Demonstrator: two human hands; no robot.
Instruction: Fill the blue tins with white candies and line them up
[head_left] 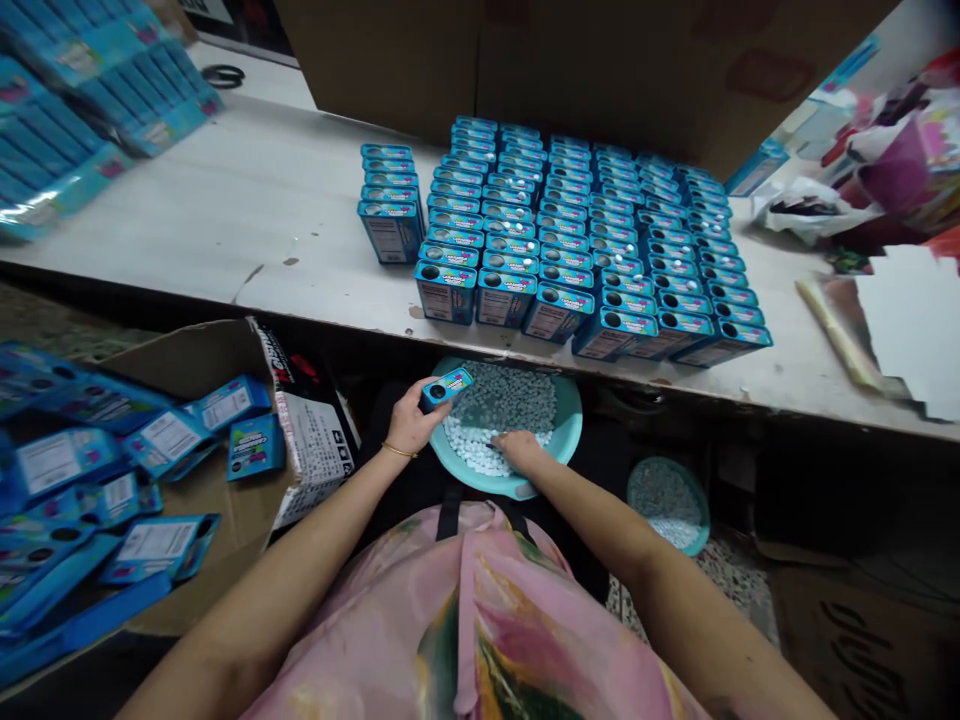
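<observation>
My left hand [412, 420] grips a small blue carton [448, 386] with a round dark hole in its top, tilted over the left rim of a turquoise basin [574, 415]. White pellets [480, 450], like small candies, fill the basin. Down among them are the closed fingers of my right hand [521, 450]. Something small and dark shows at those fingertips, too little to name. On the white table [300, 240] in front, several rows of matching blue cartons [585, 250] stand upright. A shorter row of cartons [390, 215] stands apart on their left.
A cardboard box [255, 550] of loose blue cartons lies to my left. A smaller turquoise tub [667, 505] of pellets stands low on the right. Wrapped blue packs [97, 110], scissors [223, 76], a big cardboard box [570, 70] and a plastic bag [810, 210] are on the table.
</observation>
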